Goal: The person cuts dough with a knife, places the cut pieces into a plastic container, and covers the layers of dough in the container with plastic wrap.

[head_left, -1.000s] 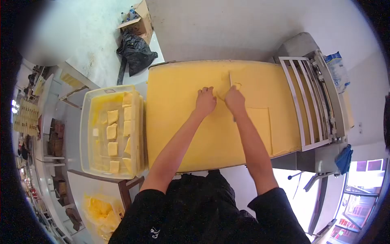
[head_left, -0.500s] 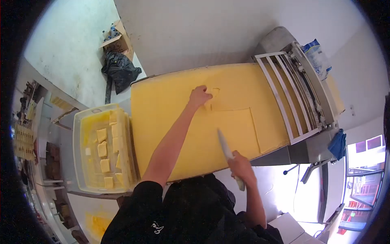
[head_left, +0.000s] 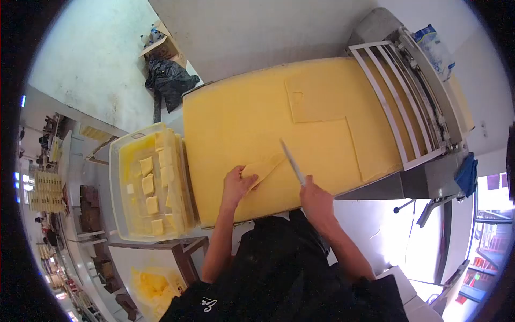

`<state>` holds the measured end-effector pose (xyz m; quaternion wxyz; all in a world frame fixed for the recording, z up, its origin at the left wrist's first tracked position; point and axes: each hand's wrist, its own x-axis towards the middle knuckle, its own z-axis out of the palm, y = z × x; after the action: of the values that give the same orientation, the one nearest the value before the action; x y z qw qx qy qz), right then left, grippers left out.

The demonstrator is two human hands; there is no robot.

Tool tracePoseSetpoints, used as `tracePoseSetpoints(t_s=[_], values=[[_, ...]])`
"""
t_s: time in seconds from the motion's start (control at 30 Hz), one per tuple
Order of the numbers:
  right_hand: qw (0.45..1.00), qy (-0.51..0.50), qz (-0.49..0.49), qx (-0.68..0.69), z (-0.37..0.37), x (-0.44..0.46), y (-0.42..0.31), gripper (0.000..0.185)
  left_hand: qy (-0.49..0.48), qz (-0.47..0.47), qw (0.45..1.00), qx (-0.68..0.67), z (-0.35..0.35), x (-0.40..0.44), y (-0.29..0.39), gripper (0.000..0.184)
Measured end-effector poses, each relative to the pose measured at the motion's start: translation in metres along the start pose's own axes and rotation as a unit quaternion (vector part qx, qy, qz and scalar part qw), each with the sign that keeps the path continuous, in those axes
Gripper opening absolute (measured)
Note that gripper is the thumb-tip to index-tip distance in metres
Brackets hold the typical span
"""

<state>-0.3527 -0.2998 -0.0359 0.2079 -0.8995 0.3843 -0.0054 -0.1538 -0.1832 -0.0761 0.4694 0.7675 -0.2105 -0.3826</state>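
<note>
A broad yellow sheet (head_left: 230, 123), dough-like, covers the work surface, with straight cut lines and a small notch on its right part. My left hand (head_left: 238, 185) pinches a thin yellow strip (head_left: 263, 170) near the front left of the sheet; the strip stretches toward the knife tip. In my right hand (head_left: 316, 203), at the front edge, is the handle of a long knife (head_left: 292, 161), its blade pointing up and left above the sheet.
Left of the sheet stands a clear plastic tub (head_left: 117, 188) with several yellow pieces. A metal slatted rack (head_left: 387, 102) borders the right side. At the back left are a black bag (head_left: 169, 80) and a cardboard box (head_left: 162, 49). A yellow-filled bag (head_left: 155, 287) lies at lower left.
My left hand has come toward me from the sheet's middle, carrying a strip. My right hand first drew the knife back to the front edge, then raised it slightly. The camera view has shifted.
</note>
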Motion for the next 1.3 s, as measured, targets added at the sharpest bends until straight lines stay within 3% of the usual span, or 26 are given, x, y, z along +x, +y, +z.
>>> tracePoseSetpoints(t_s=[0.07, 0.2, 0.37, 0.63, 0.83, 0.9, 0.93, 0.97, 1.0, 1.07, 1.1, 1.17, 1.23, 1.3], values=[[0.999, -0.026, -0.022, -0.018, 0.006, 0.002, -0.013, 0.019, 0.084, -0.002, 0.996, -0.019, -0.002, -0.01, -0.009, 0.038], [0.991, -0.076, -0.092, -0.062, 0.015, 0.017, -0.032, 0.016, 0.156, 0.027, 0.987, 0.03, 0.001, -0.018, -0.013, 0.041], [0.987, -0.087, -0.119, -0.068, 0.025, 0.023, -0.039, 0.017, 0.16, -0.006, 0.985, 0.063, -0.001, -0.03, 0.002, 0.043], [0.987, -0.079, -0.121, -0.065, 0.032, 0.031, -0.05, 0.021, 0.224, 0.018, 0.969, -0.102, 0.007, -0.03, -0.012, 0.042], [0.978, -0.099, -0.183, -0.008, 0.038, 0.006, -0.069, 0.015, 0.252, -0.03, 0.967, -0.028, 0.007, -0.036, -0.013, 0.042], [0.981, -0.129, -0.142, -0.043, 0.056, 0.019, -0.064, 0.021, 0.28, -0.034, 0.959, -0.005, 0.001, -0.028, -0.01, 0.042], [0.978, -0.15, -0.133, -0.058, 0.065, 0.022, -0.064, 0.025, 0.23, -0.053, 0.972, 0.02, -0.004, -0.03, -0.012, 0.043], [0.973, -0.178, -0.144, -0.024, 0.068, 0.021, -0.054, 0.025, 0.171, -0.076, 0.981, 0.047, -0.012, -0.039, -0.017, 0.044], [0.968, -0.193, -0.159, 0.01, 0.061, 0.033, -0.053, 0.025, 0.2, -0.075, 0.976, 0.047, -0.032, -0.043, -0.01, 0.044], [0.963, -0.193, -0.095, 0.16, 0.039, 0.033, -0.052, 0.024, 0.124, -0.022, 0.986, 0.11, -0.064, -0.068, 0.008, 0.041], [0.962, -0.196, -0.109, 0.158, 0.04, 0.035, -0.049, 0.024, 0.074, 0.005, 0.987, 0.141, -0.076, -0.081, 0.016, 0.04], [0.961, -0.176, -0.088, 0.193, 0.044, 0.035, -0.04, 0.023, 0.158, 0.029, 0.982, 0.097, -0.131, -0.089, 0.032, 0.031], [0.96, -0.167, -0.077, 0.211, 0.048, 0.034, -0.034, 0.023, 0.304, 0.123, 0.927, 0.183, -0.208, -0.059, 0.032, 0.027], [0.957, -0.16, -0.084, 0.228, 0.054, 0.035, -0.031, 0.022, 0.301, 0.137, 0.927, 0.176, -0.28, -0.018, 0.035, 0.022]])
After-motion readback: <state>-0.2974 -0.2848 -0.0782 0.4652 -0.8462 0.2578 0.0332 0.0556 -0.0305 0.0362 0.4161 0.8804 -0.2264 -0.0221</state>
